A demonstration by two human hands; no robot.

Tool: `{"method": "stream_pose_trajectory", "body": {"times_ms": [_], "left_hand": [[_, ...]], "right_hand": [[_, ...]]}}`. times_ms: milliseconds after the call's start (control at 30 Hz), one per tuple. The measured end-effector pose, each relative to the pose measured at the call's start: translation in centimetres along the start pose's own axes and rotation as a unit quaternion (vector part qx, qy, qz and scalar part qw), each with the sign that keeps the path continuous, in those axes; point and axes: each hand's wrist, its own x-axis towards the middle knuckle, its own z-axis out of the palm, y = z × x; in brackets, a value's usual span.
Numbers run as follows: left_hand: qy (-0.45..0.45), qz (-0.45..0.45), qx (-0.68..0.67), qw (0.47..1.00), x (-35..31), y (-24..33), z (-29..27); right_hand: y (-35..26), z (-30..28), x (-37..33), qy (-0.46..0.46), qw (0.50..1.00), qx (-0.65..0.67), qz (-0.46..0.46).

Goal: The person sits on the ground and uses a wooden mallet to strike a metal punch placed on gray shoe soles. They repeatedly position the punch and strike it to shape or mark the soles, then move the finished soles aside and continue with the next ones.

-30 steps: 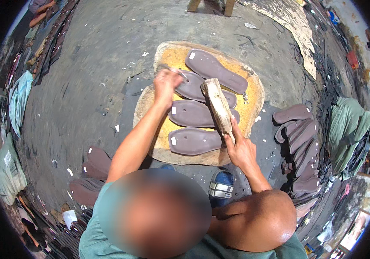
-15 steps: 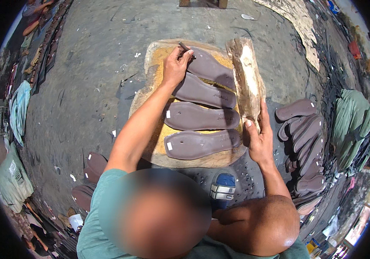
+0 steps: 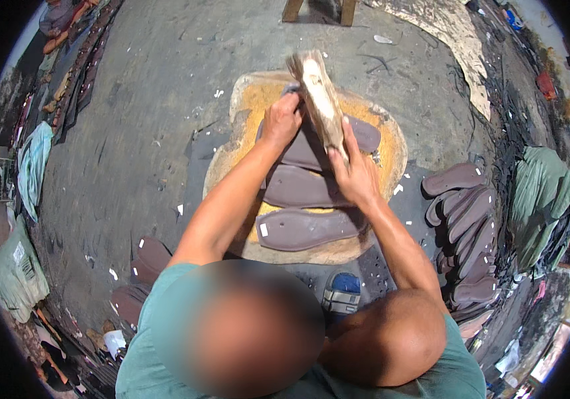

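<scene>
Several brown shoe soles lie in a column on a yellowish, worn wooden board: the nearest sole [image 3: 311,229], a second sole [image 3: 298,186] behind it, and others farther up. The board [image 3: 393,143] rests on the floor. My left hand [image 3: 282,121] is closed at the far end of the soles, pinching a short dark punch-like rod [image 3: 291,88]; its lower end is hidden. My right hand [image 3: 357,174] grips the near end of a rough wooden billet [image 3: 321,93]. The billet slants over the far soles, its far end beside the rod; I cannot tell whether they touch.
A heap of brown soles [image 3: 469,211] lies to the right, with more soles [image 3: 152,254] at the left. My sandalled foot [image 3: 343,292] stands near the board. Green cloth [image 3: 538,199] hangs at the right; wooden stool legs [image 3: 348,10] are at the far edge.
My right hand has swung the billet leftward from the board's right edge to beside my left hand. My left hand has shifted slightly nearer, still closed on the rod. The far soles look shifted.
</scene>
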Motion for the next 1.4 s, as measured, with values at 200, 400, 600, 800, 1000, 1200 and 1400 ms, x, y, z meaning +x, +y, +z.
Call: {"method": "stream_pose_trajectory", "body": {"times_ms": [200,400,600,800,1000,1200,1400], "left_hand": [[0.047,-0.035,-0.096,0.994,0.9,0.7,-0.2],[0.056,-0.085,-0.062,0.993,1.5,1.2,0.1],[0.246,-0.301,-0.546,0.742,4.7,-1.6,-2.5],[-0.049,-0.185,-0.403,0.895,2.3,5.4,1.9],[-0.055,-0.094,-0.315,0.943,2.5,5.5,5.9],[-0.048,-0.055,-0.260,0.963,2.7,5.8,6.2],[-0.009,0.057,-0.134,0.989,2.6,6.6,5.5]], "right_hand": [[4.0,-2.1,-6.3,0.170,0.985,0.038,-0.005],[7.3,-3.0,-8.4,0.007,0.984,-0.109,0.140],[7.6,-3.1,-8.2,0.006,0.983,-0.065,0.172],[7.7,-4.2,-7.2,0.204,0.965,0.161,0.020],[5.9,-6.5,-7.1,0.212,0.931,0.296,0.029],[6.0,-6.8,-7.4,0.192,0.915,0.352,0.042],[2.9,-8.8,-6.1,0.236,0.915,0.327,-0.005]]}}
